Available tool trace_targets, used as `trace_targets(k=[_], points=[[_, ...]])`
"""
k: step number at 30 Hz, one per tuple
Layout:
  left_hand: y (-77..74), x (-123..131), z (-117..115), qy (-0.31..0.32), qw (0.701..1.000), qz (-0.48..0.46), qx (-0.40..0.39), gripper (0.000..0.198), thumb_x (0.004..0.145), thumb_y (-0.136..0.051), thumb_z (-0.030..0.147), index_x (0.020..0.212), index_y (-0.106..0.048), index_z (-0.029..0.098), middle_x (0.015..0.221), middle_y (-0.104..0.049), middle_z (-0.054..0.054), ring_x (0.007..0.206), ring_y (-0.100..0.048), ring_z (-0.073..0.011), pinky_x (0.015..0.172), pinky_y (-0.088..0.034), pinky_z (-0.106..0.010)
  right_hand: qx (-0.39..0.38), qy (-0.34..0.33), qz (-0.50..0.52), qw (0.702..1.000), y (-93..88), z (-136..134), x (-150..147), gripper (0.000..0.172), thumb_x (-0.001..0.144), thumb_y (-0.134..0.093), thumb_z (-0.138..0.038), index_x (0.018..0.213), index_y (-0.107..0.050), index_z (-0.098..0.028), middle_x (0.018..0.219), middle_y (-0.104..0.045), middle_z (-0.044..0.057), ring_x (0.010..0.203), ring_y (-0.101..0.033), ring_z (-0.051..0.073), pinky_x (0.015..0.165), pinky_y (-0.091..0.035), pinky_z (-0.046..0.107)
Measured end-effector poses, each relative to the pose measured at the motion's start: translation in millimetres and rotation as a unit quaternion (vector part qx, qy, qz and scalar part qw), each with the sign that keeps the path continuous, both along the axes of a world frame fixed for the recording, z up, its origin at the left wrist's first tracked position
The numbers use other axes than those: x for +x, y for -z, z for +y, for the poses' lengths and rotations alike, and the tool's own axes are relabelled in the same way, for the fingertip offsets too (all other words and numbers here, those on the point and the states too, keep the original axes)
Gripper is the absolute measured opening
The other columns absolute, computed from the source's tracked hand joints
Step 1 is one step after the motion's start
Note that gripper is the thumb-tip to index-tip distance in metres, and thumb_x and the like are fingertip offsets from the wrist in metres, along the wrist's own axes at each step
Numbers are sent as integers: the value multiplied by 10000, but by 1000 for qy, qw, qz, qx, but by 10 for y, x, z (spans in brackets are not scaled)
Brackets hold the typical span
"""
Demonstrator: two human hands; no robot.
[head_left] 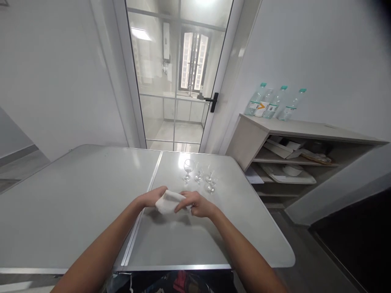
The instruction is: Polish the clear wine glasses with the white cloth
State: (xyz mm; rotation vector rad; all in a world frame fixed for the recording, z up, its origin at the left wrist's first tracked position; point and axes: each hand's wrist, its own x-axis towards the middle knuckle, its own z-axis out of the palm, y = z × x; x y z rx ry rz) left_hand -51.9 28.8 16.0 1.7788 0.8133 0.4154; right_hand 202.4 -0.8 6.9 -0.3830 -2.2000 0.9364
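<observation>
A white cloth [168,202] is stretched between my two hands, just above the table. At its left end my left hand [155,197] is closed on the cloth, with part of the fingers hidden behind it. My right hand [198,203] grips the other end, its index finger lying along the front of the cloth. Whether anything is wrapped inside cannot be made out. Just beyond my right hand stand several clear stemmed glasses: a larger one [188,166] on the left, and smaller ones, including a glass [199,174] and a nearer glass [211,188].
The grey-white table [91,203] has a metal seam strip [142,215] running across it. Behind it is a glass door [159,114] with a black handle [214,101]. A shelf unit [253,138] at right carries several plastic bottles [275,103] on top and trays inside.
</observation>
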Motion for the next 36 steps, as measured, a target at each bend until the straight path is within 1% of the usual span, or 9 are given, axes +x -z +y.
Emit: trace_targets(k=[5,8,12,15,19,23,26,31,36], points=[[32,66,-27,-18,993,-4,118,361,850,-696,421,648,-593,139,587,-461,23,577,-365,-95,549,-302,-236,-126,156,59,978,-31,9,-44,356,754,-599,-123,1025,-803,-233,941,-751,40,853,-685,212,777,-535,310],[64,115,-60,-38,947,52,314,412,932,-643,413,615,-587,155,529,-415,34,530,-319,-92,551,-256,-258,-340,208,86,913,7,48,-72,244,730,-713,-244,966,-762,-209,840,-747,33,688,-682,200,608,-531,283],[128,128,-64,-44,863,106,493,283,980,-576,367,798,-685,180,591,-533,6,549,-412,-122,572,-254,-273,-563,149,87,808,107,98,-134,274,704,-769,-364,875,-713,-157,729,-725,73,559,-665,187,437,-452,233],[125,132,-47,-66,876,116,465,288,975,-574,357,764,-659,180,591,-519,13,548,-408,-117,573,-258,-266,-529,193,118,818,141,113,-165,314,673,-799,-362,888,-714,-149,695,-704,51,526,-639,163,438,-448,228],[43,132,-32,-49,952,91,288,434,935,-615,373,575,-481,169,528,-329,55,530,-260,-90,555,-217,-265,-228,284,139,921,110,110,-96,288,695,-702,-182,978,-755,-191,864,-760,25,765,-703,191,691,-550,280],[-41,105,-43,11,998,29,47,306,871,-668,397,708,-574,155,617,-462,31,548,-324,-87,528,-255,-245,-9,150,43,988,98,77,21,470,745,-530,-59,1090,-790,-244,968,-794,17,866,-702,192,938,-525,359],[-56,88,-53,33,998,15,-53,267,789,-731,355,914,-646,134,782,-630,-27,565,-441,-103,515,-331,-240,32,88,-1,996,110,40,46,635,722,-517,-24,1258,-739,-283,1038,-788,18,915,-697,200,965,-516,367],[26,111,-50,-42,984,39,171,287,841,-730,401,752,-612,155,618,-530,25,565,-439,-105,557,-318,-240,-99,163,48,981,89,59,-19,503,787,-608,-127,1264,-724,-237,1200,-757,51,1034,-706,231,926,-535,346],[113,153,-85,-58,846,109,518,335,979,-590,367,706,-606,174,550,-540,16,507,-451,-117,551,-263,-275,-401,191,62,894,70,107,-69,188,746,-675,-291,874,-745,-172,754,-740,45,607,-657,189,518,-504,264]])
